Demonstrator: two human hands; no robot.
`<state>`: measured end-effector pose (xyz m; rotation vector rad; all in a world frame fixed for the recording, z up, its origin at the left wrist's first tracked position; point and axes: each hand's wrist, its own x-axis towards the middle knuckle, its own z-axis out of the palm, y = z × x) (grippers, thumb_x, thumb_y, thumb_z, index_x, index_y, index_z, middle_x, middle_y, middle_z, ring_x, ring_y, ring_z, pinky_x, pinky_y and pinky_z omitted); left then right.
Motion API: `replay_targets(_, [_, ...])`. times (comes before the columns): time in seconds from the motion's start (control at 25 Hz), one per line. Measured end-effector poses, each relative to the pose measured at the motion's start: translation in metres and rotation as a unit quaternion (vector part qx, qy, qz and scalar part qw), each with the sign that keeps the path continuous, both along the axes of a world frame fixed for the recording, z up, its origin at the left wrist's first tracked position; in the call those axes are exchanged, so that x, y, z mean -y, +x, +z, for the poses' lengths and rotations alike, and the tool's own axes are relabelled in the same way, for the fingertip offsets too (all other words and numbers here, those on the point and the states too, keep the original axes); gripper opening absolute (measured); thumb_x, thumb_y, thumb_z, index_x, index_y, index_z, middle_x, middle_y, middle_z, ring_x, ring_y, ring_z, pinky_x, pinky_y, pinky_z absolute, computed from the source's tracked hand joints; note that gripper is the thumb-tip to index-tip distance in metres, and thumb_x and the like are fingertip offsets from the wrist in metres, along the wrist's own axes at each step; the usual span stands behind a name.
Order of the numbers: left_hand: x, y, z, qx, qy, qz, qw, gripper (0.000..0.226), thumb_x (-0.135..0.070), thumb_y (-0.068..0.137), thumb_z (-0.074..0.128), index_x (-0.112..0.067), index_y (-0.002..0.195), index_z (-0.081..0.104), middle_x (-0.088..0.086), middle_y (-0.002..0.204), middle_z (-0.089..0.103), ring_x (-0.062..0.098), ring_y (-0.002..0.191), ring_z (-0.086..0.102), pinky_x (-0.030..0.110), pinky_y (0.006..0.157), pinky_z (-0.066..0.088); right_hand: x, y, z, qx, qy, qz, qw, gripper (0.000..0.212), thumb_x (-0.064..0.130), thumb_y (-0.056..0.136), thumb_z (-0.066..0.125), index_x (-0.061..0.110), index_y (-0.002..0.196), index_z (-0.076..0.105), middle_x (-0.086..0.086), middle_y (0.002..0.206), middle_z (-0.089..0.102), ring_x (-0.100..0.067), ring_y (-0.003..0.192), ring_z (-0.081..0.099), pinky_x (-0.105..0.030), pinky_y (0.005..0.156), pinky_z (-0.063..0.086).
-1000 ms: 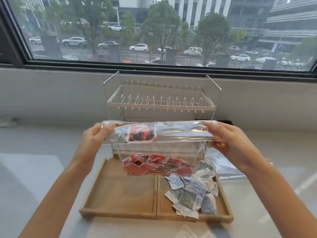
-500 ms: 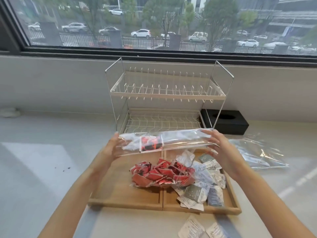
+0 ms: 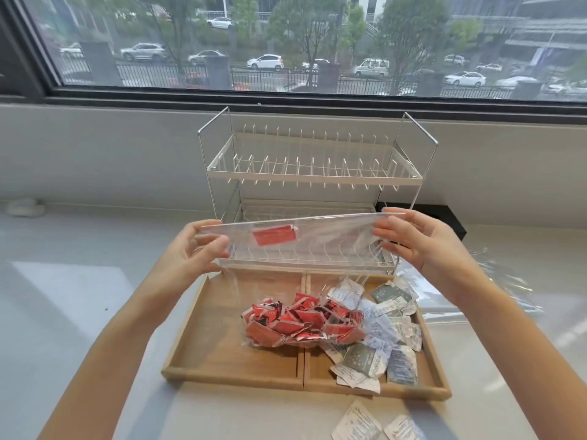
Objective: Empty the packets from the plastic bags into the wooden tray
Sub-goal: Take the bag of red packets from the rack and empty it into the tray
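I hold a clear plastic bag [image 3: 317, 242] upside down above the wooden tray [image 3: 222, 373]. My left hand [image 3: 190, 249] pinches its left corner and my right hand [image 3: 413, 239] pinches its right corner. One red packet [image 3: 273, 235] still clings inside the bag near the top. A heap of red packets [image 3: 298, 322] lies across the tray's middle divider, under the bag's hanging mouth. White and grey-green packets [image 3: 381, 338] fill the tray's right compartment.
A white two-tier dish rack [image 3: 313, 173] stands right behind the tray. A black box [image 3: 451, 220] sits behind my right hand. Another clear bag [image 3: 495, 290] lies flat on the counter to the right. Two white packets [image 3: 378, 423] lie on the counter in front of the tray.
The bag went down toward the tray and has come back up, stretched flat between both hands. The red packets have dropped out into a heap on the tray; one remains in the bag.
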<state>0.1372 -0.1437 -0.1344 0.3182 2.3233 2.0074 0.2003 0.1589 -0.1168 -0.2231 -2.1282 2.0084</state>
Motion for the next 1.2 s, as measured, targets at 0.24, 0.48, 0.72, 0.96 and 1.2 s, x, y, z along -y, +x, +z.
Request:
replay_targets(0.24, [0.003, -0.011, 0.011, -0.118, -0.04, 0.114, 0.986, 0.01, -0.023, 0.083, 0.06, -0.027, 0.076, 0.066, -0.025, 0.051, 0.059, -0.009, 0.05, 0.047, 0.0, 0.051, 0.033, -0.008, -0.006, 0.016, -0.03, 0.149, -0.076, 0.985, 0.015, 0.027, 0.087, 0.057, 0.026, 0.078, 0.07, 0.015, 0.05, 0.06, 0.001, 0.048, 0.047, -0.014, 0.058, 0.042])
replay_targets(0.48, [0.005, -0.013, 0.008, -0.116, -0.027, 0.07, 0.99, 0.014, -0.023, 0.085, 0.056, -0.029, 0.078, 0.067, -0.024, 0.065, 0.066, -0.008, 0.068, 0.057, 0.008, 0.065, 0.047, -0.003, -0.015, 0.038, -0.033, 0.252, -0.079, 0.964, 0.022, 0.036, 0.09, 0.048, 0.03, 0.08, 0.067, -0.015, 0.092, 0.068, -0.024, 0.086, 0.059, -0.04, 0.087, 0.047])
replay_targets(0.72, [-0.002, -0.006, 0.01, -0.127, -0.014, 0.038, 0.991, 0.016, -0.019, 0.086, 0.055, -0.025, 0.079, 0.068, -0.017, 0.067, 0.069, -0.003, 0.07, 0.061, 0.01, 0.068, 0.049, 0.052, -0.063, 0.084, 0.006, 0.439, 0.155, 0.885, 0.028, 0.028, 0.093, 0.044, 0.015, 0.102, 0.067, -0.001, 0.096, 0.071, -0.009, 0.086, 0.065, -0.017, 0.08, 0.046])
replay_targets(0.96, [-0.014, 0.0, 0.011, -0.146, -0.003, 0.016, 0.989, 0.014, -0.018, 0.086, 0.056, -0.021, 0.083, 0.069, -0.015, 0.071, 0.069, -0.001, 0.071, 0.061, 0.011, 0.067, 0.048, 0.115, -0.087, 0.051, 0.235, 0.365, 0.415, 0.8, 0.054, 0.043, 0.097, 0.022, 0.005, 0.121, 0.053, -0.014, 0.121, 0.063, -0.023, 0.11, 0.061, -0.036, 0.098, 0.046])
replay_targets(1.2, [-0.017, 0.001, 0.004, -0.144, 0.024, 0.005, 0.989, 0.015, -0.015, 0.087, 0.053, -0.021, 0.083, 0.067, -0.018, 0.072, 0.069, -0.001, 0.072, 0.06, 0.012, 0.066, 0.048, 0.113, -0.08, 0.036, 0.243, 0.249, 0.444, 0.826, 0.039, 0.039, 0.097, 0.031, 0.015, 0.107, 0.059, -0.009, 0.114, 0.063, -0.022, 0.108, 0.06, -0.033, 0.094, 0.047])
